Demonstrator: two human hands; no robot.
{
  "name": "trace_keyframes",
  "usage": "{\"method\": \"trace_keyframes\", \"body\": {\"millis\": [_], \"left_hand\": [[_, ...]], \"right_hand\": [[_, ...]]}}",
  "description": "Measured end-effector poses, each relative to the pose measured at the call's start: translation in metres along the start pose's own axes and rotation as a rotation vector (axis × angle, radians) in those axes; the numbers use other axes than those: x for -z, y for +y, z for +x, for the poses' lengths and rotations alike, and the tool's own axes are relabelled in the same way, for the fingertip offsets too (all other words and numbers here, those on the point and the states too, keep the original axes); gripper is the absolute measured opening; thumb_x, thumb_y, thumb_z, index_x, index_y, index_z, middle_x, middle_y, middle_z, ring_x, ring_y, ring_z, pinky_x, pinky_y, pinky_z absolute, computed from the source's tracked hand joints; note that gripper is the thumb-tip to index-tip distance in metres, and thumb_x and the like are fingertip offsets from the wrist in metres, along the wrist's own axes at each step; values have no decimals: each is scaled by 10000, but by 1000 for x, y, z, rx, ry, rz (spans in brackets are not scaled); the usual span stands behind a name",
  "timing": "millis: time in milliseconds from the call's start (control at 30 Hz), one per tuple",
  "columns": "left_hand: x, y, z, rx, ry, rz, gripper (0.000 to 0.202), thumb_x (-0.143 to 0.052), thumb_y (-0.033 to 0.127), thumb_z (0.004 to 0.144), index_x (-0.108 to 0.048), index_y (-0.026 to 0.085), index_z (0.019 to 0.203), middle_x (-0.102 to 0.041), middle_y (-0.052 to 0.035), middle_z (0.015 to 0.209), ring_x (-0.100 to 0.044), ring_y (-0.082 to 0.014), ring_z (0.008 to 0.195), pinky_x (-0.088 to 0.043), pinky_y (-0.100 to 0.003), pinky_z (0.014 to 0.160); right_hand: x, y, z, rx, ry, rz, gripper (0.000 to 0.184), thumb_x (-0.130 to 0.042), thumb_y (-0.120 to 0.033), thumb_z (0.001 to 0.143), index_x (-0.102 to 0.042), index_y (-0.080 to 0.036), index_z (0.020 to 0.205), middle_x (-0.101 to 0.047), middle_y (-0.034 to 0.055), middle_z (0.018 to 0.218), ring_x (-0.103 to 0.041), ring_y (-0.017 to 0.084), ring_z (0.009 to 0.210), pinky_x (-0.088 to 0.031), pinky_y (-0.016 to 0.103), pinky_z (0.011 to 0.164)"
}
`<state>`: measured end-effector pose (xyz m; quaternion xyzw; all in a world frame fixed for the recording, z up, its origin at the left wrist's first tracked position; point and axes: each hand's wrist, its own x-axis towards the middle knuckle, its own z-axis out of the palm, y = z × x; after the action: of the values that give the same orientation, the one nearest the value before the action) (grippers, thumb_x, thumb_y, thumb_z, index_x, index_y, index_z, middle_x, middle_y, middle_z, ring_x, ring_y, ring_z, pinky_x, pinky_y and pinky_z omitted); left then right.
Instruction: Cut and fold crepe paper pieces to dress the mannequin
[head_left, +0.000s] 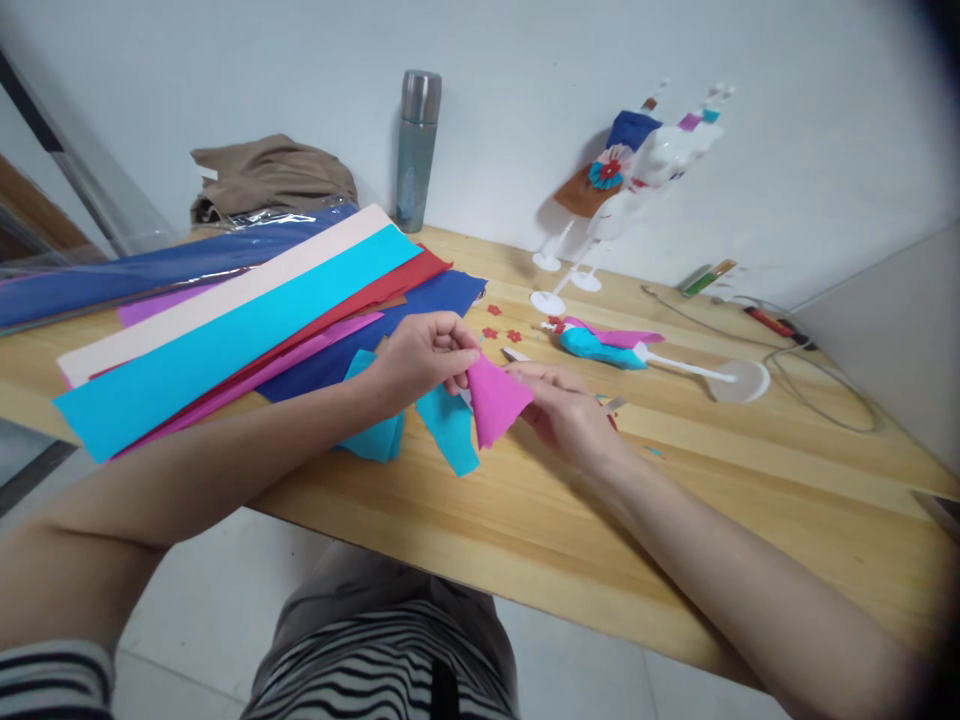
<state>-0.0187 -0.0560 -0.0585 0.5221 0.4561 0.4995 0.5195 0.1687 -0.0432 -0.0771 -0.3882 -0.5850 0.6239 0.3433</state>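
My left hand [426,358] pinches the narrow gathered top of a magenta piece of crepe paper [496,402], which flares out below like a small fan. At its lower right edge, my right hand [566,408] has the paper between its fingers. Under and beside my left hand lie turquoise paper pieces [451,432]. A pointed grey tip [514,355] shows just beyond my right fingers; whatever it belongs to is mostly hidden. Small red paper flowers [491,334] are on the table past my hands. A miniature dress form [609,347] in turquoise and magenta paper lies on its side.
Long crepe paper sheets [240,340] are stacked on the left, near a plastic-wrapped blue roll [150,265] and brown cloth [277,175]. Against the wall stand a flask [417,150] and decorated miniature dress forms [600,185]. A cable [780,375] runs along the right.
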Motion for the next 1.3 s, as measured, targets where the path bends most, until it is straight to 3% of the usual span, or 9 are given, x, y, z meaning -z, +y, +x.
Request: {"method": "trace_keyframes", "body": {"millis": [133,333,500,667,767,867,933,1067,1300], "left_hand": [[-1,-4,-1,-72,-16,27,165,-642,16,748,-581,159,691,-602,47,496,-578,-78,445,-459,-164,442],[-2,-10,-2,-106,-45,61,159,-637,18,744,-584,161,700,-597,53,504,-593,-81,459,-477,-167,456],[-1,-6,-3,-7,-48,37,153,-664,93,833,-599,148,707,-620,20,512,-606,-90,459,-486,-168,454],[0,-2,-2,144,-19,-60,355,-538,344,1009,-639,119,753,-639,-19,595,-604,-107,433,-474,-206,395],[1,-4,-1,170,-3,-2,403,-546,401,1009,-628,127,726,-625,-10,565,-577,-103,396,-447,-204,373],[1,-3,-2,98,-30,201,350,-726,300,892,-593,140,610,-554,30,453,-523,-74,365,-390,-164,370],[0,-2,-4,63,-36,285,313,-732,190,854,-593,141,578,-534,44,419,-500,-60,358,-367,-151,374],[0,2,-4,80,-85,217,311,-647,101,864,-593,142,560,-583,26,450,-529,-66,367,-376,-158,371],[6,-7,4,98,-141,66,306,-671,132,860,-588,141,565,-609,10,471,-514,-57,338,-360,-151,346]], "right_hand": [[2,1,-3,55,-17,-44,532,-695,-750,748,-705,-219,729,-653,51,729,-595,217,715,-479,349,636],[-3,8,-4,54,1,-231,375,-788,-538,761,-674,-180,755,-594,7,646,-482,136,587,-373,283,548],[-5,10,-3,69,45,-194,316,-749,-473,794,-654,-182,717,-557,-8,608,-423,113,542,-313,266,503],[-2,12,-1,94,67,-223,305,-735,-447,805,-627,-188,685,-532,-11,597,-424,117,547,-309,270,500],[-2,13,0,106,62,-266,311,-724,-448,810,-622,-186,678,-544,-4,606,-433,121,557,-321,274,507],[-2,13,-2,126,52,-323,295,-719,-445,814,-649,-179,709,-576,3,617,-449,125,560,-338,279,516],[-2,12,-3,129,38,-336,290,-729,-439,810,-660,-175,713,-586,4,616,-452,124,556,-338,281,520],[-2,11,-2,65,-22,-202,330,-763,-484,799,-670,-179,715,-581,-7,605,-440,117,536,-333,279,520],[0,9,1,5,-56,-60,431,-829,-582,730,-645,-198,665,-563,-14,589,-452,123,548,-358,287,550]]}}
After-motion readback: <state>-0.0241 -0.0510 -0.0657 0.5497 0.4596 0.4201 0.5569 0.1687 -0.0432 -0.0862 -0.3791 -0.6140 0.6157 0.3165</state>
